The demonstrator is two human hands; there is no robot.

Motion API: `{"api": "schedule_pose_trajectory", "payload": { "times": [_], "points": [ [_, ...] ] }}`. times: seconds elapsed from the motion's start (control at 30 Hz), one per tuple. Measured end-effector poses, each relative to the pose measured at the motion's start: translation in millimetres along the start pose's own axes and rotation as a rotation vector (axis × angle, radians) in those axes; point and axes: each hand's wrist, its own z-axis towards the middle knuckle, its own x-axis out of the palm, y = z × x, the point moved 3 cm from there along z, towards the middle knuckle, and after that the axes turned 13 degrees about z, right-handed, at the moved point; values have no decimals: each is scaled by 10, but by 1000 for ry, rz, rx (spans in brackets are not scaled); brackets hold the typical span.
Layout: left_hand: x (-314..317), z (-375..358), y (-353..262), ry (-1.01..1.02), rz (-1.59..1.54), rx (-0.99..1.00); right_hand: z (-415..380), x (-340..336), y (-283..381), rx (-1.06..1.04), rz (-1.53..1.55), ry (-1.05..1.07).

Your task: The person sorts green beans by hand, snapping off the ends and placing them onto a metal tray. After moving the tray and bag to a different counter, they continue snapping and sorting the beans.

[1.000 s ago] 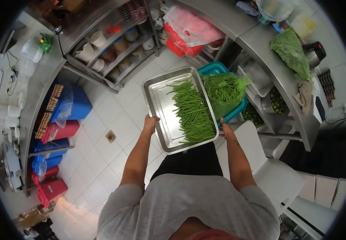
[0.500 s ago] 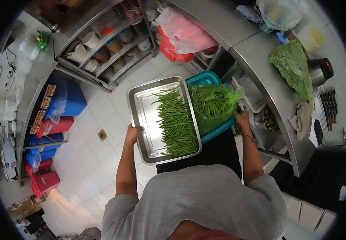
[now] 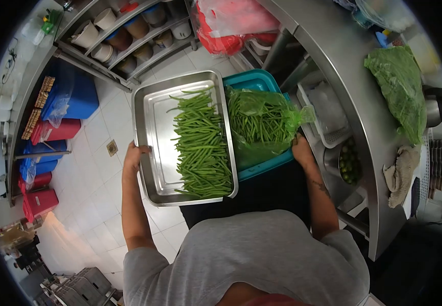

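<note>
On the left, a rectangular steel tray [image 3: 154, 127] carries green beans [image 3: 200, 145] heaped along its right half. My left hand [image 3: 136, 155] is closed on the tray's left rim, its thumb over the edge. Beside and partly under the steel tray is a teal plastic tray [image 3: 266, 171]. In it lies a green plastic bag [image 3: 254, 157] with more green beans showing inside. My right hand [image 3: 302, 149] is closed round the teal tray's right edge, close to the bag's gathered end; its fingertips are partly hidden.
A steel counter [image 3: 341, 76] curves along the right, with a green bag [image 3: 398, 86] and a cloth [image 3: 402, 173] on it. Below are a white basket [image 3: 325, 115] and a bowl of green fruit [image 3: 350, 162]. Shelves of tubs [image 3: 129, 38] stand ahead; blue and red bins [image 3: 80, 97] line the left.
Both trays have shifted up and left in the view, with my hands still on their outer edges. The surroundings have also shifted as the camera moved.
</note>
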Motion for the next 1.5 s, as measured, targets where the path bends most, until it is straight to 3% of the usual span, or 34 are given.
{"api": "schedule_pose_trajectory", "payload": {
  "times": [0.27,0.33,0.37,0.47,0.5,0.6,0.63,0.67,0.73,0.8,0.83,0.87,0.9,0.93,1.0,1.03,1.23,1.37,1.47,1.5],
  "points": [
    [-16,-121,-136,-80,95,-38,-89,7,-115,-45,95,39],
    [21,-123,-204,13,168,-13,-133,-96,-64,-5,73,97],
    [20,-132,-241,52,198,3,-142,-112,-102,-98,19,-51],
    [29,-212,-266,52,108,134,-503,-498,585,-275,98,-395],
    [26,-214,-251,37,60,162,-518,-520,700,-444,171,-438],
    [-212,118,-152,-610,725,436,-442,-373,1208,-647,435,44],
    [-184,-17,-372,-709,676,453,-347,-279,1330,-691,369,123],
    [-107,-189,-631,-659,594,514,-205,-171,1437,-735,302,203],
    [134,-505,-1110,-556,430,634,104,-10,1574,-896,329,169],
    [655,-686,-1425,-393,455,938,571,78,1542,-964,268,80],
    [993,-929,-1647,-267,551,996,675,86,1525,-997,239,34],
    [1353,-935,-1692,-187,671,1235,654,28,1546,-845,285,53],
    [1675,-1064,-1819,61,822,1234,566,-79,1612,-694,332,68],
    [1978,-1123,-1862,160,938,1349,494,-134,1625,-542,376,84],
    [2514,-1066,-1791,154,1114,1537,427,-121,1482,-562,548,57],
    [2702,-1003,-1708,140,1136,1535,389,-108,1363,-569,630,44],
    [2910,-882,-1742,210,1225,1569,-96,-28,693,-546,120,37],
    [2662,-833,-1924,277,963,1494,-375,-79,708,-319,155,229],
    [2524,-886,-2043,347,717,1426,-456,-199,1014,-283,408,308],
    [2513,-877,-2073,355,635,1437,-449,-187,1074,-374,429,277]
  ]
}}
